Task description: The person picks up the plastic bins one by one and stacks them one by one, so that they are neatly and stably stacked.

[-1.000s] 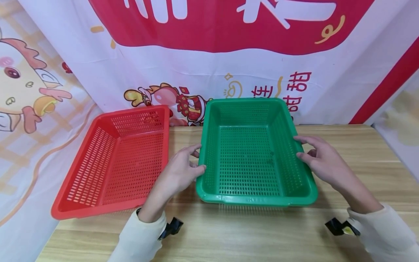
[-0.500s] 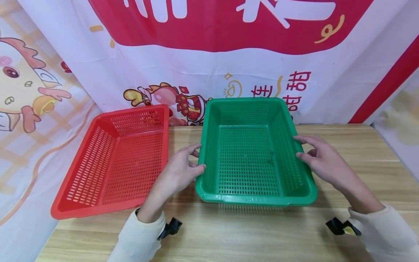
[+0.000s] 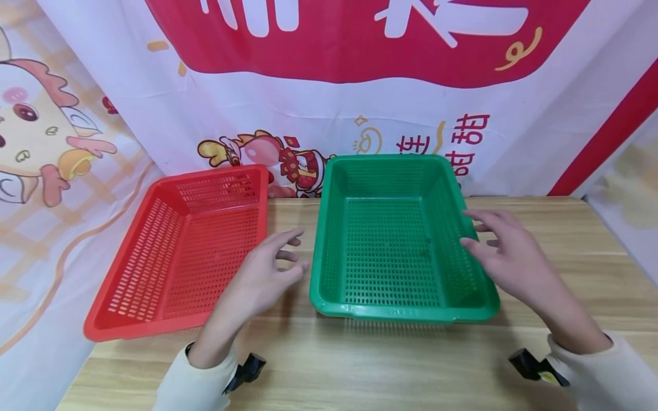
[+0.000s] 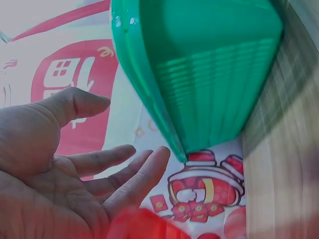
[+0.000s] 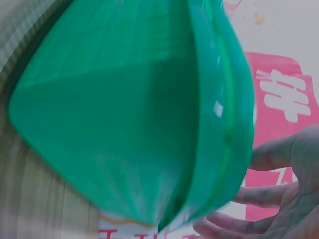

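Observation:
A green plastic basket [image 3: 390, 313] with perforated sides stands on the wooden table, with nothing inside. My left hand [image 3: 267, 274] is off its left rim, in the gap between it and a red basket [image 3: 216, 268]. The left wrist view shows the fingers [image 4: 144, 179] spread and holding nothing, apart from the green rim. At the right rim is my right hand [image 3: 509, 257], its thumb and forefinger overlapping the edge in the head view. In the right wrist view its loosely spread fingers lie partly behind the rim; I cannot tell whether they touch it.
The wooden table [image 3: 411, 365] carries both baskets, the red one on the left and slightly turned. A printed cloth [image 3: 329, 108] hangs behind the table, and another patterned cloth [image 3: 56, 228] borders its left side.
My left hand has let go of the green basket's left rim and moved left. My right hand's fingers have loosened at the right rim. Both baskets stay in place.

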### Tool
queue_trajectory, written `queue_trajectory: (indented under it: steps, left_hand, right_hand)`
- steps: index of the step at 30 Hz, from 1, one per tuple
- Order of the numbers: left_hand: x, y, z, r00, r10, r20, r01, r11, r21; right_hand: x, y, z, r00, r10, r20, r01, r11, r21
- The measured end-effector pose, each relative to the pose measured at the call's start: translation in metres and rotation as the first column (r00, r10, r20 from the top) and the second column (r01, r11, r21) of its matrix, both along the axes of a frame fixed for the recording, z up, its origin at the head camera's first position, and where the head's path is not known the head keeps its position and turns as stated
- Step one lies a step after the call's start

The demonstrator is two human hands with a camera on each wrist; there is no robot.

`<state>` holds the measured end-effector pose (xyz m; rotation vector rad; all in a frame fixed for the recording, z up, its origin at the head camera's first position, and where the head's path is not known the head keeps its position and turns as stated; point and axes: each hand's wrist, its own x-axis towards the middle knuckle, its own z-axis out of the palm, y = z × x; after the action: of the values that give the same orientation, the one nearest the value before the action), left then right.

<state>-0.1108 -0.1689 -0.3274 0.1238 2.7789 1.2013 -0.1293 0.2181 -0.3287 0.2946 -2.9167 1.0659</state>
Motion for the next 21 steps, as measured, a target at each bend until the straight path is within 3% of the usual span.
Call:
queue_trajectory:
  steps: [5,11,21]
  left_hand:
    - [0.007,-0.012,0.001,0.998,-0.021,-0.058,0.021,1.0,0.003]
    - [0.013,-0.026,0.004,0.992,-0.018,-0.126,0.013,0.999,-0.042]
    - [0.017,-0.054,0.004,0.991,0.041,-0.128,-0.055,0.993,-0.104]
  right_hand:
    - [0.009,-0.021,0.006,0.996,0.027,-0.089,-0.028,1.0,-0.006]
    - [0.015,-0.048,0.013,0.993,0.06,-0.104,-0.065,0.997,-0.04]
    - [0.017,-0.078,0.018,0.985,0.105,-0.135,-0.119,0.988,-0.1]
